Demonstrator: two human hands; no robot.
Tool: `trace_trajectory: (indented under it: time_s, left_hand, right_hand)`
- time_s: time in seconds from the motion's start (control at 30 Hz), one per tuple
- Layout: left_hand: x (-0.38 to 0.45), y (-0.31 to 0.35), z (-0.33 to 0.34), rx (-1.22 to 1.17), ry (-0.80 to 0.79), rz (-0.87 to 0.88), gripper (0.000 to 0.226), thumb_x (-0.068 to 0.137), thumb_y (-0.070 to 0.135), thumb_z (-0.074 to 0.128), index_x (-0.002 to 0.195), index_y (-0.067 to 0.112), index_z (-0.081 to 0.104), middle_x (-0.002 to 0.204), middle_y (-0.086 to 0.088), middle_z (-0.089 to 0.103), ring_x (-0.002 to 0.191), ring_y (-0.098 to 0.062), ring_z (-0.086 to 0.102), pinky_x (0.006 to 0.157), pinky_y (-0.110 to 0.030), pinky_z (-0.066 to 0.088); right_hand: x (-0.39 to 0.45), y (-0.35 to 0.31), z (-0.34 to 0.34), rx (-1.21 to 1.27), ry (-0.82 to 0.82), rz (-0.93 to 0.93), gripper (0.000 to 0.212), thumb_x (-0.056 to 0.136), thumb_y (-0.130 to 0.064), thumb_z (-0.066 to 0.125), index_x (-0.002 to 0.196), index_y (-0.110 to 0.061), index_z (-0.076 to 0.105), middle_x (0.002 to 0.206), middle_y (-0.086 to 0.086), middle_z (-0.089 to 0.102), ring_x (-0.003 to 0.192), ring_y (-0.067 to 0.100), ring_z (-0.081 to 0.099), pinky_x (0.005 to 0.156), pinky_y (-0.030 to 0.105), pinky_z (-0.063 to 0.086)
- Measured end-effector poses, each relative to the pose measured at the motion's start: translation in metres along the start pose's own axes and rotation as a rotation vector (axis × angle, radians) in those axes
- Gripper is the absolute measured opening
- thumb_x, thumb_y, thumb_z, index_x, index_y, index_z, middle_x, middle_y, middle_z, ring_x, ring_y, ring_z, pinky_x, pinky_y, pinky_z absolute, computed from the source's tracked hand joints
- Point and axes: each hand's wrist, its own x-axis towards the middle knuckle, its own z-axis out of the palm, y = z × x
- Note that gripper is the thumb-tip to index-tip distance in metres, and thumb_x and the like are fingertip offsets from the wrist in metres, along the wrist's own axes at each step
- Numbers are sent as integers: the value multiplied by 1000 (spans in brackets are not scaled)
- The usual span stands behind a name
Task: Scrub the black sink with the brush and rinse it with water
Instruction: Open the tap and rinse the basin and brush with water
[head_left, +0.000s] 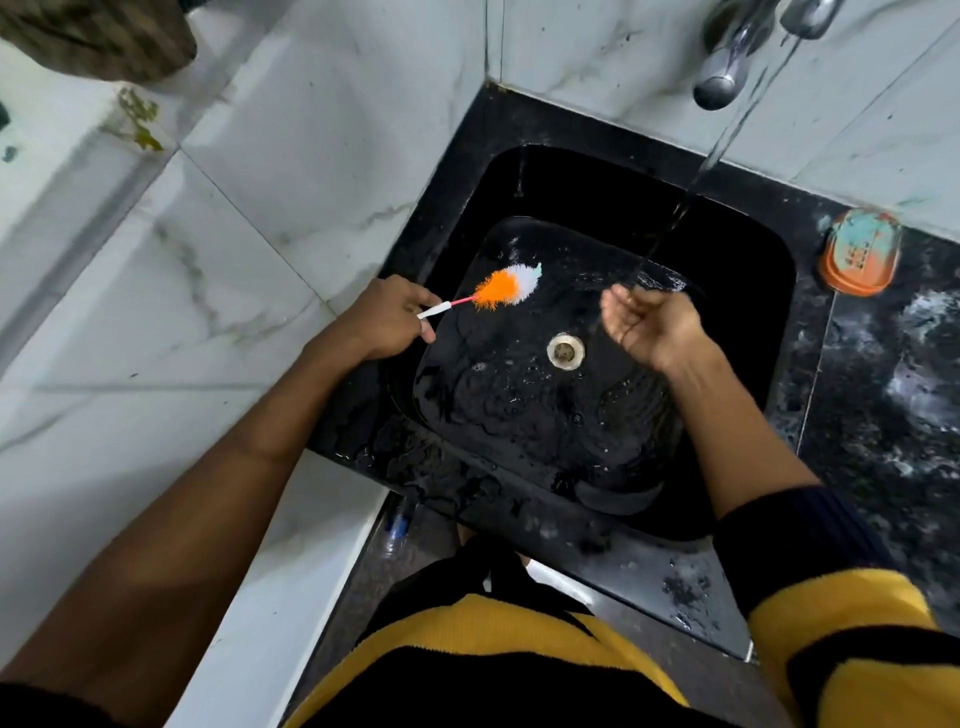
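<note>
The black sink (467, 171) fills the middle of the view, wet, with a pale drain (565, 351) in its floor. My left hand (387, 322) grips the thin pink-and-white handle of a bottle brush (506, 286); its orange and white bristles hang over the left part of the basin. My right hand (649, 327) is cupped, palm up, under the stream of water (727, 135) that falls from the tap (727, 57) at the upper right. It holds no object.
An orange soap dish (860, 257) with a teal soap bar sits on the black speckled counter (893, 389) to the right of the sink. White marble tiles (260, 182) line the wall on the left and behind. A plastic bottle (397, 525) lies below the counter.
</note>
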Motion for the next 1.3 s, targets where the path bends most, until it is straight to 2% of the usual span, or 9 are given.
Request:
trace_trajectory:
  time_s: [0.13,0.27,0.37,0.47,0.6,0.73,0.83,1.07,1.3]
  left_hand:
    - [5,1,2,2,-2,-3,46,77,0,73,120,15,70,100,-10,75,98,-19,65,81,-23,41]
    - [9,1,2,3,-7,1,46,76,1,74,120,15,70,97,-9,75,94,-17,65,80,-22,41]
    - [12,0,2,0,-14,8,45,77,0,71,120,15,70,95,-9,75,97,-18,66,81,-20,41]
    - [13,-1,3,3,-18,19,45,79,-1,68,121,14,70,96,-10,75,98,-19,67,84,-24,43]
    - [16,-2,6,13,-25,36,41,82,1,66,119,17,70,88,-2,76,88,-11,65,81,-27,45]
    - [18,-1,10,19,-38,43,42,82,0,64,119,18,71,85,2,76,91,-11,66,85,-28,47]
    - [18,2,14,28,-39,57,40,81,2,68,116,19,72,85,0,76,83,-5,64,76,-20,45]
    - [22,10,19,26,-64,62,40,79,2,71,115,18,73,86,0,76,84,-7,64,69,-15,39]
    - [24,21,21,35,-66,75,38,83,0,65,114,19,73,78,5,73,72,3,58,64,-14,37]
  right_hand:
    - [18,-32,17,260,14,-77,30,98,-11,36,78,-5,58,70,7,61,56,18,59,54,22,47]
    - [21,-47,32,313,-146,-89,16,79,-5,36,67,-14,41,57,4,42,44,15,37,44,20,28]
    - [8,-41,34,278,-244,-70,19,75,-4,34,59,-13,41,56,3,40,46,14,33,45,21,25]
    - [-5,-17,23,60,-276,-4,17,79,-6,37,65,-14,42,59,2,41,51,12,34,47,22,29]
    - [-36,33,1,-404,-254,139,13,93,-1,43,88,-9,51,72,12,60,57,19,58,51,26,51]
    - [-66,94,-13,-841,-323,204,26,96,1,43,103,19,61,104,29,67,87,36,69,78,39,59]
    - [-77,117,-20,-978,-333,224,28,98,-3,47,104,20,63,104,25,70,94,34,69,87,40,56]
    - [-41,72,-22,-757,-82,52,25,91,2,42,98,8,66,94,22,72,89,33,70,82,40,59]
    - [9,-3,14,-83,-75,-6,29,99,-9,38,94,1,65,86,13,69,77,22,67,70,30,57]
